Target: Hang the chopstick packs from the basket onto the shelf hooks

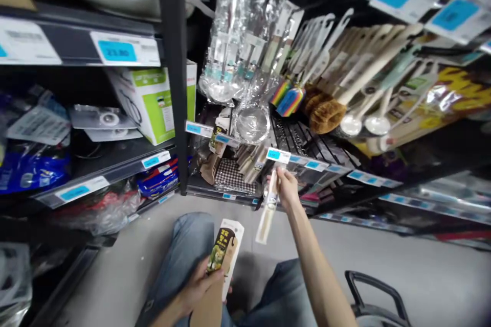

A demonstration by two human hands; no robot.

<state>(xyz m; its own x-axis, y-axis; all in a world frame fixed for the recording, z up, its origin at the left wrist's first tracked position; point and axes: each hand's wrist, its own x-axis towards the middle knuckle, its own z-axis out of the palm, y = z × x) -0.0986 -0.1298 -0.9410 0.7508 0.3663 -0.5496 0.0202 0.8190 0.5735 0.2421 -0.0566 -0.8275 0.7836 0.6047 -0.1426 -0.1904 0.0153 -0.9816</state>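
My left hand [199, 286] is low in the middle, over my knees, its fingers wrapped round a wooden utensil in a printed card sleeve [226, 245]. A broad, flat brown end [209, 304] extends below the fingers; its exact kind is unclear. Further forward, my right hand [287, 187] pinches the upper end of a slim, pale, clear-wrapped packet [267, 214], which hangs down at a slant. What lies inside the packet is hard to make out. That hand is just below a shelf-edge price label [279, 156].
Hanging goods include wrapped ladles [222, 89], rainbow-coloured brushes [290, 102] and brown bristle brushes [328, 115]. A black shelf post [172, 76] stands left of them. Boxed and bagged goods fill the left shelves. A black handle [378, 286] rises at lower right.
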